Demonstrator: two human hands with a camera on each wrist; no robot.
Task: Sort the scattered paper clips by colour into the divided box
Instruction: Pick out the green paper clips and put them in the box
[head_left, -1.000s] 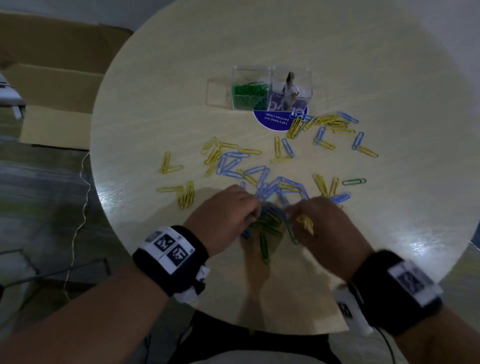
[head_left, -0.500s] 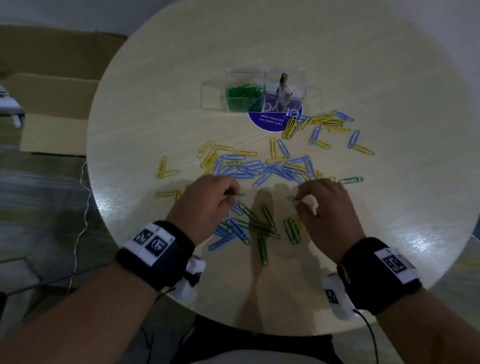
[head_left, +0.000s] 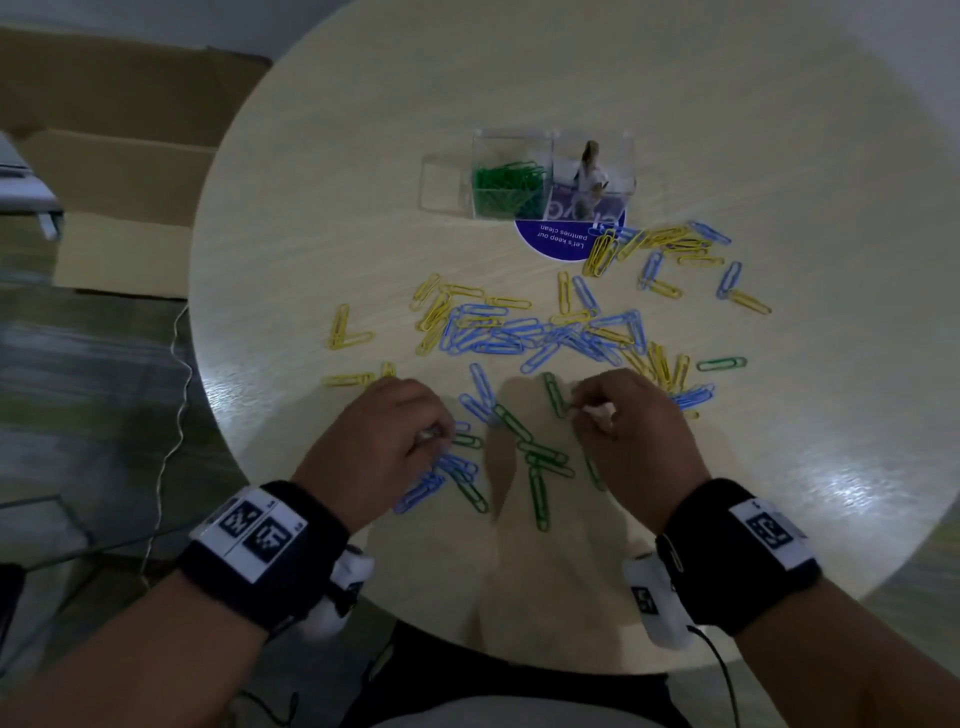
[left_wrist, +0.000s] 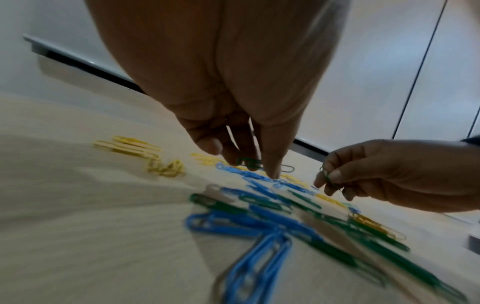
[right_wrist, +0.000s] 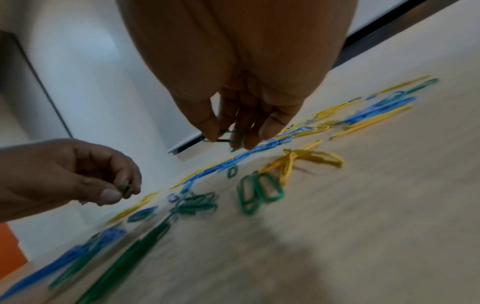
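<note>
Pinched between thumb and fingers, a green paper clip (right_wrist: 228, 136) sits in my right hand (head_left: 631, 441), and my left hand (head_left: 382, 444) pinches another green clip (left_wrist: 248, 162); both hover over the near middle of the round table (head_left: 779, 130). A second ago both hands were bunched low in the near pile; since then they have lifted and parted, each with a clip, so I judge the green pass is under way. Far across the table stands the divided box (head_left: 550, 176), three clear compartments: left one bare, middle one holding the green heap (head_left: 506, 187), right one with no clips that I can make out. Loose greens (head_left: 540, 457) near my hands number roughly eight, with one lone green clip (head_left: 722, 364) to the right. Blue clips (head_left: 519, 335) and yellow clips (head_left: 670, 239) are too tangled to count: dozens.
</note>
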